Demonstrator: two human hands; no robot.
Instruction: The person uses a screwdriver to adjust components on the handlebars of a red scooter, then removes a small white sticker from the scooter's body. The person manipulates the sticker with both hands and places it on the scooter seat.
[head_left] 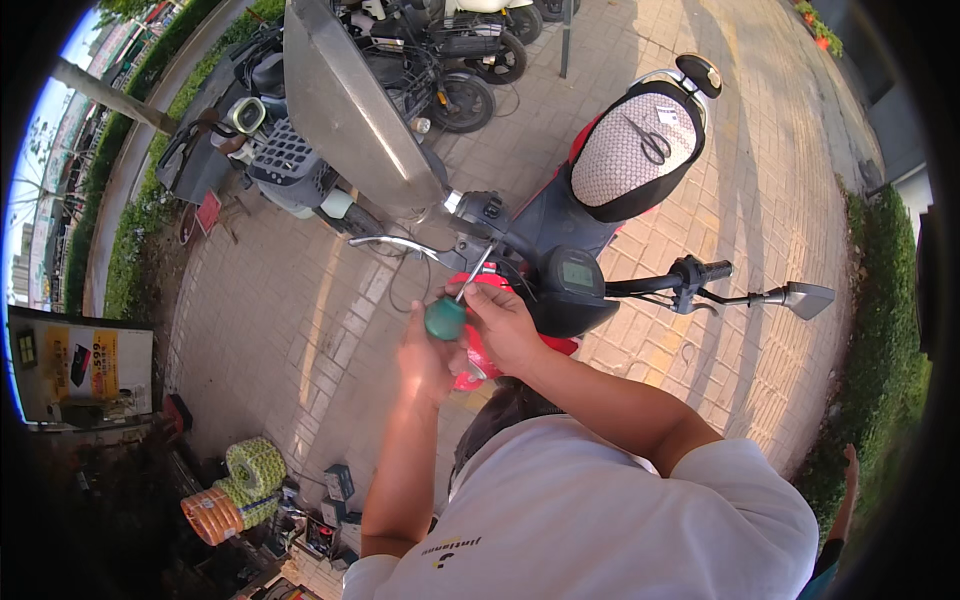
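Both hands (508, 328) pinch a screwdriver-like tool (446, 317) with a rounded green handle (443, 322) and slim silvery shaft (480, 267).

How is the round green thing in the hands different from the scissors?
The green thing looks rounded, while the scissors are long, with looped handles.
The green thing is green; the scissors look dark.
The green thing is held between the left hand and right hand, but the scissors lie on the patterned seat.
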